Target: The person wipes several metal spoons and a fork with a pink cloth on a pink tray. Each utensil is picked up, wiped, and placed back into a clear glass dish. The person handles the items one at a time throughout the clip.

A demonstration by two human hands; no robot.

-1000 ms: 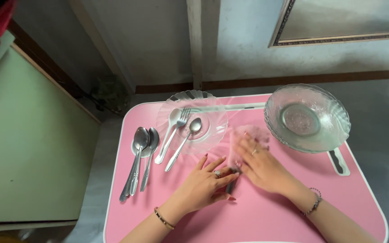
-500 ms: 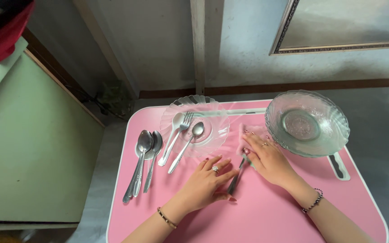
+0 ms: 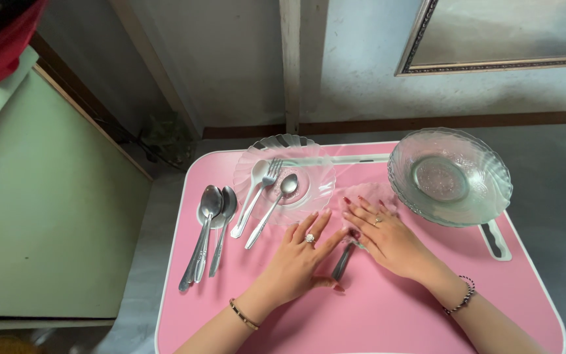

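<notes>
Head view, looking down on a pink bench (image 3: 388, 308). A metal utensil (image 3: 342, 261) lies on the bench between the two hands, its handle end showing dark and its upper end hidden under a pale pink cloth (image 3: 371, 196); whether it is a spoon or a knife cannot be told.

The left hand (image 3: 299, 255) lies flat with fingers spread, its grip apart and holding nothing; the thumb rests just beside the utensil's lower end. The right hand (image 3: 384, 233) is pressed flat on the cloth, fingers extended, its grip likewise apart, so that cloth and utensil are pinned to the bench rather than clamped.

Compared with half a second ago, less of the utensil's length is exposed: the cloth and the right hand's fingers have been drawn down over its upper part, and the left hand's fingers have been splayed wider and moved up toward the clear glass plate (image 3: 316, 190). A second ago the cloth was spread more fully beneath the right palm. The change is read as a wiping or wrapping stroke under way on this one utensil.

Unchanged: a white plastic spoon (image 3: 249, 190), a fork (image 3: 260, 190) and a metal spoon (image 3: 272, 202) rest across the plate; two more spoons (image 3: 206, 233) lie on the bench to its left; stacked glass bowls (image 3: 450, 177) stand at the right.
</notes>
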